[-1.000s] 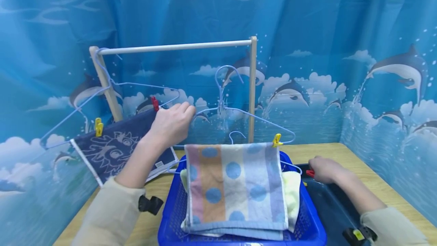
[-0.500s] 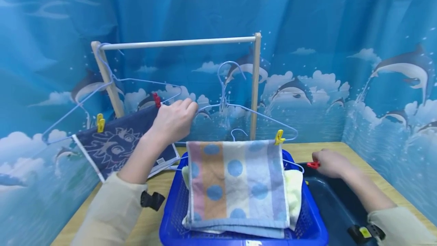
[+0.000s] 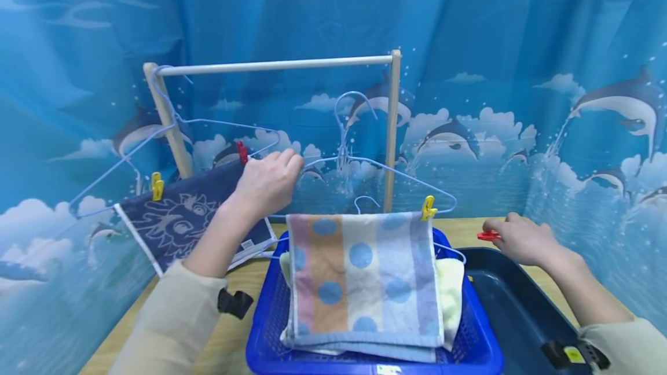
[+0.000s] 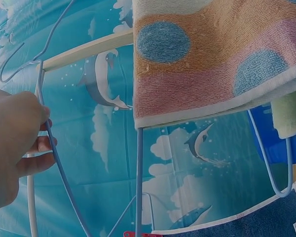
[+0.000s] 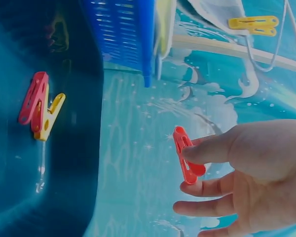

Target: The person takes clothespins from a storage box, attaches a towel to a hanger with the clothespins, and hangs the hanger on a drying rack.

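My left hand (image 3: 271, 184) grips the left arm of a blue wire hanger (image 3: 401, 181), its fingers curled round the wire in the left wrist view (image 4: 50, 136). A striped towel (image 3: 362, 282) with blue dots hangs from this hanger. At its upper right corner a yellow clothespin (image 3: 429, 208) clips it; the upper left corner carries no clip. Over the far edge of the dark tray, my right hand (image 3: 523, 241) pinches a red clothespin (image 5: 182, 150) between thumb and fingers.
A blue basket (image 3: 482, 328) with more cloth stands below the towel. The dark tray (image 3: 500, 294) holds red (image 5: 33, 98) and yellow clothespins (image 5: 50, 116). From the rack (image 3: 276, 66), another hanger (image 3: 125, 158) carries a navy cloth (image 3: 177, 213).
My right hand has risen out of the tray and shifted slightly right with the red clothespin. My left hand stays on the hanger.
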A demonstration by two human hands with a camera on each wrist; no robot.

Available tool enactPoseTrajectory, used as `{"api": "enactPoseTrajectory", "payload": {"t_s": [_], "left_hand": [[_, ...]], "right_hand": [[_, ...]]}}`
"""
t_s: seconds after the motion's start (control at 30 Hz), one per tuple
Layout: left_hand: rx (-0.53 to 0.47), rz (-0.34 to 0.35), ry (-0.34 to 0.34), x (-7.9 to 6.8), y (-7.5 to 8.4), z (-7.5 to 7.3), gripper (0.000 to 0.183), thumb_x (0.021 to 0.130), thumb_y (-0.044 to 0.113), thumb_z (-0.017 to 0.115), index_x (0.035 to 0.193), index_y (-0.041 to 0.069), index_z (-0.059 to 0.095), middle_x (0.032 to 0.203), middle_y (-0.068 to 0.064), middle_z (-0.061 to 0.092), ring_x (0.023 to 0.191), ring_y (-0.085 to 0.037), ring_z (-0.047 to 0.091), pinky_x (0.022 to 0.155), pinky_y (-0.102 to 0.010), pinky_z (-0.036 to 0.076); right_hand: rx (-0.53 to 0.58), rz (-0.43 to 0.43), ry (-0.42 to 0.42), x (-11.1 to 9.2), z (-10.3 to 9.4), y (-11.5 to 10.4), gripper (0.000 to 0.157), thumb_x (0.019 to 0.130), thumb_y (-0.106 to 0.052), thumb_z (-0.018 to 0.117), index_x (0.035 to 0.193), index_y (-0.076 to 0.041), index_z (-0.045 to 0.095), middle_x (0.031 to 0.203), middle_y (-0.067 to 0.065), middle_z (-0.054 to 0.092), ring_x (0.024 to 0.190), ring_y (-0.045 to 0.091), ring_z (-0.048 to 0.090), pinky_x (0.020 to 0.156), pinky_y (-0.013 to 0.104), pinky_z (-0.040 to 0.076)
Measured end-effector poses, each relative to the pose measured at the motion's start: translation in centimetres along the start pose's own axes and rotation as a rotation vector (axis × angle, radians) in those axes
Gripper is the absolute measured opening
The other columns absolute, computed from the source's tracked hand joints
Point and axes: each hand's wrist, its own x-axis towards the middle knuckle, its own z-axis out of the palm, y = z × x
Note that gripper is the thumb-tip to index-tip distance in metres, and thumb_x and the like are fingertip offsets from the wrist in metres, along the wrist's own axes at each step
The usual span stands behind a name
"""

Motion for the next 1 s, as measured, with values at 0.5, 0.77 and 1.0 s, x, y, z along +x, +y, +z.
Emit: {"api": "enactPoseTrajectory", "payload": {"t_s": [0.5, 0.77, 1.0], "left_hand": [[0.049, 0.016, 0.007, 0.0, 0.0, 0.5, 0.013, 0.080, -0.003, 0.059, 0.092, 0.003, 0.057, 0.081, -0.009, 0.055, 0.063, -0.023, 0.056, 0.043, -0.030, 0.044], [0.058, 0.022, 0.015, 0.0, 0.2, 0.5, 0.014, 0.079, -0.004, 0.059, 0.091, 0.003, 0.057, 0.080, -0.008, 0.054, 0.063, -0.023, 0.056, 0.043, -0.030, 0.044], [0.054, 0.034, 0.030, 0.0, 0.3, 0.5, 0.014, 0.079, -0.004, 0.058, 0.091, 0.003, 0.057, 0.079, -0.008, 0.054, 0.061, -0.022, 0.054, 0.042, -0.030, 0.043]], "right_hand": [[0.070, -0.025, 0.135, -0.9, -1.4, -0.7, 0.030, 0.083, -0.013, 0.066, 0.104, 0.007, 0.059, 0.088, 0.017, 0.056, 0.077, 0.031, 0.053, 0.056, 0.042, 0.046], [0.052, -0.020, 0.253, -1.9, -2.7, -1.1, 0.029, 0.082, -0.018, 0.067, 0.102, 0.002, 0.059, 0.091, 0.018, 0.058, 0.081, 0.034, 0.055, 0.058, 0.045, 0.046], [-0.011, -0.055, 0.351, -2.8, -4.1, -2.7, 0.027, 0.083, -0.022, 0.067, 0.102, -0.004, 0.060, 0.095, 0.014, 0.060, 0.084, 0.032, 0.058, 0.055, 0.039, 0.042]]}}
